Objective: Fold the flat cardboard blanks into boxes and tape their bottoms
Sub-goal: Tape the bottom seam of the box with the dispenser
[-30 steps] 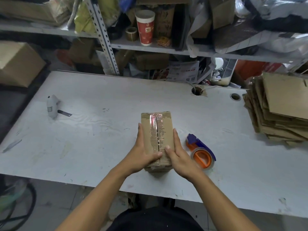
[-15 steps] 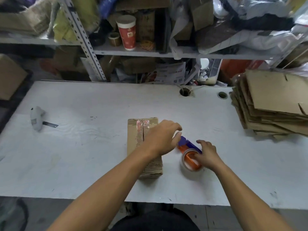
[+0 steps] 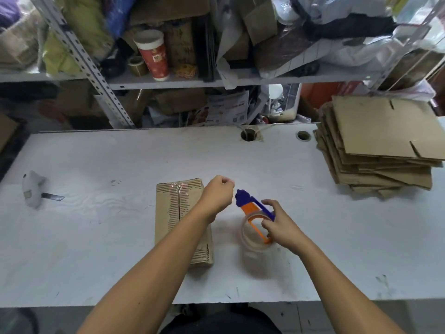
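Folded box (image 3: 179, 213) lies on the white table (image 3: 96, 237) just left of centre, bottom seam up, one strip of clear tape already along part of the seam. Right hand (image 3: 280, 224) grips the orange-and-purple tape dispenser (image 3: 255, 213), fingers curled round the roll and frame, dispenser lifted just beside the box. Left hand (image 3: 216, 195) hovers over the box's right edge, fingers curled tight with thumb and fingertip together near the dispenser's cutter; probably pinching the free tape end, but the clear tape is too hard to see to be sure. Stack of flat blanks (image 3: 378, 150) sits far right, well apart.

Likely step: pulling out tape for another pass. To do it well, keep the tape taut between both hands, land the end over the box's far edge, run straight down the seam, press flat, then tear on the cutter. A slack strip will wrinkle or stick to itself.
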